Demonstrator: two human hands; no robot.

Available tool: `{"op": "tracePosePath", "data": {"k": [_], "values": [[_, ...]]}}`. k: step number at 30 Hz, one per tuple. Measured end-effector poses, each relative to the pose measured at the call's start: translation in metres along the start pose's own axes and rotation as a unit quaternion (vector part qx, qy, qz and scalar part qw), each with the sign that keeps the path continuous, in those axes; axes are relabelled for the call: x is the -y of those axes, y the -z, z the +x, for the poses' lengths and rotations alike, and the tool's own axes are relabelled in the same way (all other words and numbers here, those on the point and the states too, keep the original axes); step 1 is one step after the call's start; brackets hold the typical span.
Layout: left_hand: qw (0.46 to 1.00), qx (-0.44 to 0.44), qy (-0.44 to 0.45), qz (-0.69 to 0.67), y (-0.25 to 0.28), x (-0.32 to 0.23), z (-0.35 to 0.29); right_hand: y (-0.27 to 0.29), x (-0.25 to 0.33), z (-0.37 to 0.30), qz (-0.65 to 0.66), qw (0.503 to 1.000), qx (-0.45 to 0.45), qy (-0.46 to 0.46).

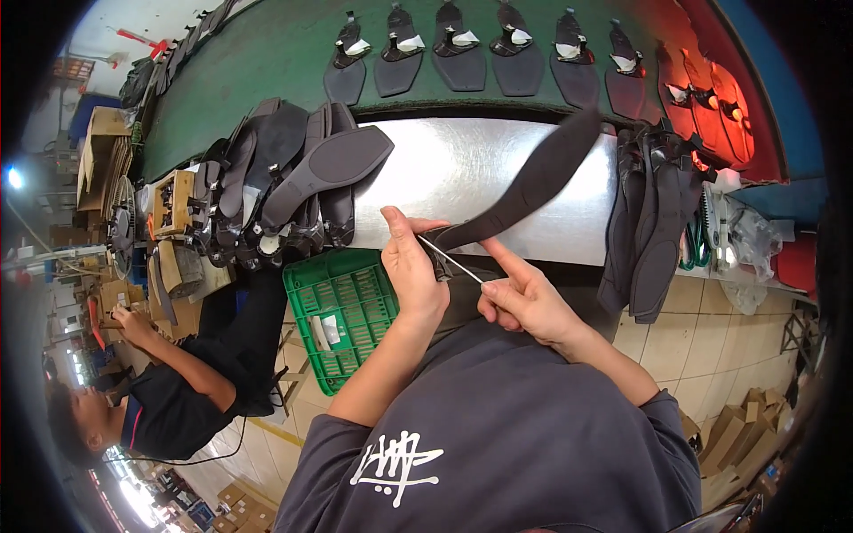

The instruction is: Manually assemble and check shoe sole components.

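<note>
Nearest, at centre frame: the right hand has its grip pinched closed on a thin metal rod, index finger extended to the sole of a dark sandal, presumably to steady it while the rod stays controlled. The left hand has its grip partly closed at the sandal's narrow end, thumb raised clear; finger closure behind is hidden. Sandal is held off the surface, sole slanting to upper right and blurred at its broad end; judged that this leaves the strap end free for the rod's tip, which lies beside the left thumb. Below and left of the hands, a green basket, probably there to be within reach. Beyond the hands, a shiny metal tabletop, bare in the middle, likely kept so for working room. Overlapping sandals heaped at its left end, soles up on top; a stack of sandals hangs over the right end. Left frame, a co-worker; object in hand not legible. Farther, on a green surface, a spaced row of sandals with white slips at the straps, perhaps spaced to avoid contact; at upper right, red-lit sandals, possibly being warmed.
</note>
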State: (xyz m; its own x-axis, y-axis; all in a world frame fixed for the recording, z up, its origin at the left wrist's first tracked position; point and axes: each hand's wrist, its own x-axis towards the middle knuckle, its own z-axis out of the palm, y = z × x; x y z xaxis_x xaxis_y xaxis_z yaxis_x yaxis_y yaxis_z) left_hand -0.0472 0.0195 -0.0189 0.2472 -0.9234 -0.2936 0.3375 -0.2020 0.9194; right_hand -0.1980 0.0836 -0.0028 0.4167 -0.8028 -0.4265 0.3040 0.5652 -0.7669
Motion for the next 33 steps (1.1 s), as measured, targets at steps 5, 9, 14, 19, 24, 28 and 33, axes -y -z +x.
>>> {"op": "tracePosePath", "data": {"k": [5, 9, 14, 19, 24, 28, 33], "values": [[0.998, -0.005, -0.05, 0.03, -0.001, -0.007, -0.001, 0.006, -0.002, 0.003, 0.235, 0.972, 0.007, -0.018], [0.999, 0.007, -0.015, 0.031, 0.01, -0.011, 0.007, 0.004, 0.008, -0.001, 0.1, 0.995, -0.006, 0.009], [0.994, 0.029, -0.086, 0.065, 0.008, -0.014, 0.006, -0.002, -0.004, 0.008, -0.41, 0.813, -0.183, 0.371], [0.998, 0.061, 0.026, 0.003, 0.007, -0.022, 0.005, -0.008, -0.002, 0.004, -0.453, 0.805, -0.156, 0.35], [0.995, 0.01, 0.076, -0.06, 0.005, -0.02, 0.01, -0.01, -0.003, -0.001, -0.486, 0.772, -0.088, 0.4], [0.938, 0.087, 0.246, -0.228, 0.013, -0.025, 0.027, -0.016, -0.005, -0.002, -0.445, 0.791, -0.144, 0.395], [0.788, 0.204, 0.377, -0.442, 0.006, -0.01, 0.01, -0.011, 0.004, 0.005, -0.438, 0.806, -0.216, 0.333]]}}
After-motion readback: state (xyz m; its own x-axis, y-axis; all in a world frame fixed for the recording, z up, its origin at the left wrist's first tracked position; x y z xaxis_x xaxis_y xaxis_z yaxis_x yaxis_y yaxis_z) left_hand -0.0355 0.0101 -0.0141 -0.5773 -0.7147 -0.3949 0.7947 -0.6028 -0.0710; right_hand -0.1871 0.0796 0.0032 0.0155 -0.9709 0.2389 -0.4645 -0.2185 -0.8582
